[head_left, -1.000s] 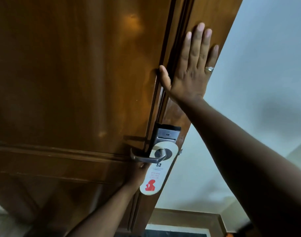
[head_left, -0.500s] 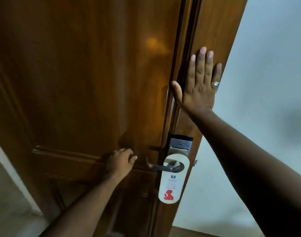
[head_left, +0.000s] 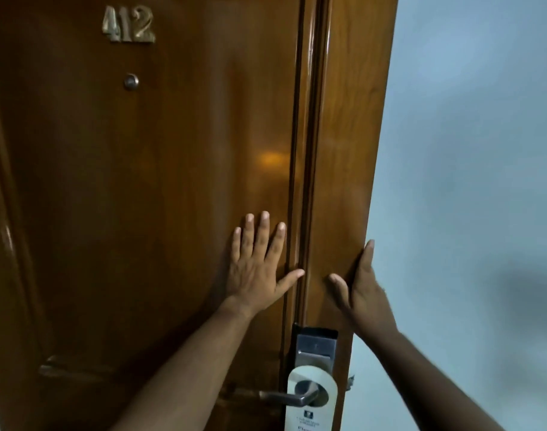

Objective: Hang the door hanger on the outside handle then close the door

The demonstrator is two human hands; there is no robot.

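— Fingers (head_left: 263, 234) of your left hand (head_left: 255, 275): state?
— Straight and slightly spread, flat on the door (head_left: 141, 181) panel. Thumb stretched right, tip touching the upright moulding. Nothing held.
— Your right hand (head_left: 364, 290)?
— Seen edge-on at the door's right edge, above the lock plate (head_left: 316, 346). Thumb lies on the wood face; index finger runs straight up along the edge. Your other fingers are hidden behind the hand, so I cannot tell whether they curl round the edge or lie flat.
— Hanger (head_left: 309, 413) position?
— White, hung by its round hole on the handle (head_left: 278, 396), just below the lock plate, lying down the door face. Lever points left. Lower end out of view; small print on it, not legible. Neither of your hands touches it; both are well above it.
— Other entries?
— Brass 412 (head_left: 129, 24) at top left, peephole (head_left: 131, 81) below it. Pale wall (head_left: 468, 150) right of the door edge. Warm glare on the varnish above your left hand.
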